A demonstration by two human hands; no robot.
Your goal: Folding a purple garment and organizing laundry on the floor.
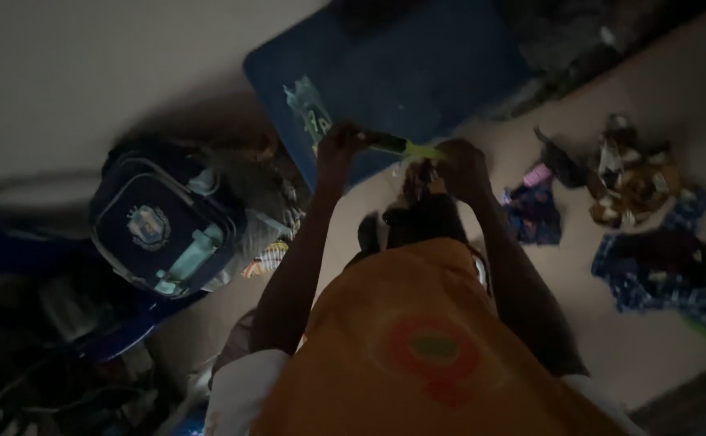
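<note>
Room: dim, pale floor (62,73).
Far left: dark blue backpack (163,226) lying on the floor.
Left hand (338,149): clenched round the dark end of a yellow-green strip (405,147).
Right hand (459,165): gripping the strip's other end, above an orange cloth (417,339).
Behind: blue mat (417,73).
Right: patterned fabric scraps (635,182) strewn about.

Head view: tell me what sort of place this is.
Probably a room in a home, dimly lit, with someone working on the floor. A school backpack lies at the left, a blue mat lies ahead, and scraps of patterned cloth are strewn over the bare floor at the right.
</note>
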